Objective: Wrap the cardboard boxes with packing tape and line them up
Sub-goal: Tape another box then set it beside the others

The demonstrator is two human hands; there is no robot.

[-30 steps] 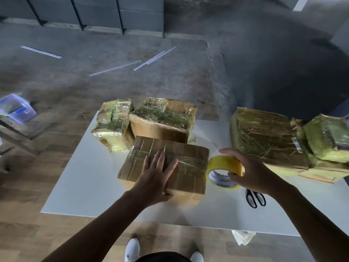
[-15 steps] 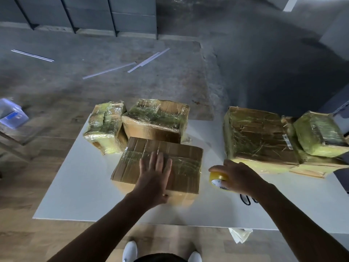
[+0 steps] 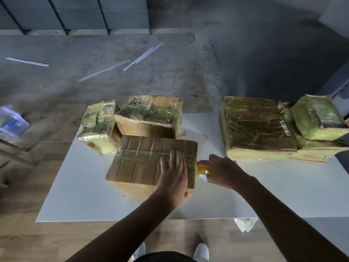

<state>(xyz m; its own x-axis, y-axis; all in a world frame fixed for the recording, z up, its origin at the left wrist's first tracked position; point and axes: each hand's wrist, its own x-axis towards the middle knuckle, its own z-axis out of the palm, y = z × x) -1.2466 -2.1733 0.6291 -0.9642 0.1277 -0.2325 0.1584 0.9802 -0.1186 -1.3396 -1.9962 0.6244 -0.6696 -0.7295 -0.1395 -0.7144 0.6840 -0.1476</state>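
Our left hand (image 3: 172, 173) lies flat, fingers straight, on the near cardboard box (image 3: 143, 163) on the white table (image 3: 75, 195). Our right hand (image 3: 224, 173) grips the yellow tape roll (image 3: 202, 171) just beside its right side. Behind stand two wrapped boxes (image 3: 149, 118), and more wrapped boxes (image 3: 253, 129) lie at far right.

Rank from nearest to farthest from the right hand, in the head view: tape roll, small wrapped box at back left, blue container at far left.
1. tape roll, gripped by the right hand.
2. small wrapped box, back left on the table.
3. blue container, far left, beyond the table.
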